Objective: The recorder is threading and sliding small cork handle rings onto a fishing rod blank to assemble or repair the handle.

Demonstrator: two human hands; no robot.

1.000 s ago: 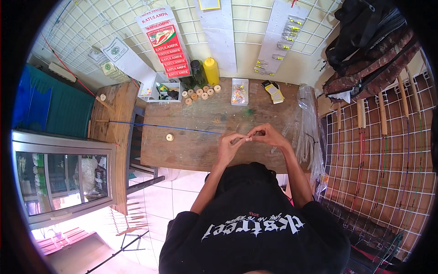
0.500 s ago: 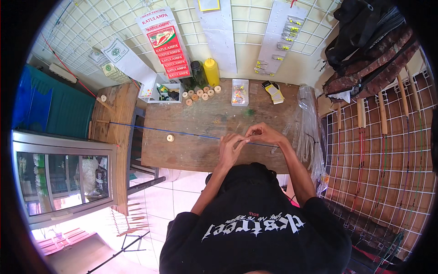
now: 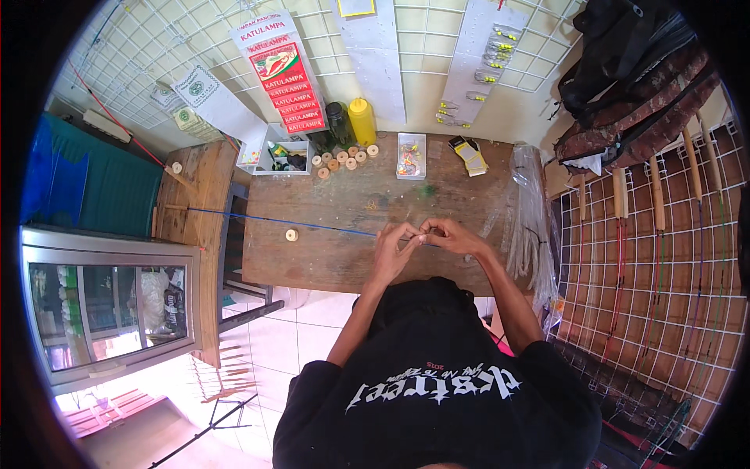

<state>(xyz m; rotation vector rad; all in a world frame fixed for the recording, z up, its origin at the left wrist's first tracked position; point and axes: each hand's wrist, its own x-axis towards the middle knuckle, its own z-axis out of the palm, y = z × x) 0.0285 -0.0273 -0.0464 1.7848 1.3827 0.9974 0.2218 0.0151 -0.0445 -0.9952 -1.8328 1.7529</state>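
A thin blue fishing rod runs from the wooden bench at the left, across the gap, and over the brown table to my hands. My left hand is closed around it near the table's front middle, thumb and fingers pinched together. Against its fingertips, my right hand also pinches at the rod. Any small thread or part between the fingertips is too fine to make out. On the table, left of my hands, lies a round pale wooden disc with a centre hole.
Along the table's back edge stand a white box, several wooden discs, a yellow bottle and a clear box of small coloured pieces. Plastic sleeves drape over the right end. A glass cabinet stands left.
My right hand has turned and lowered slightly, its fingers now level with the left hand's. The left fingers have bent up a little. The rod has stayed nearly in place.
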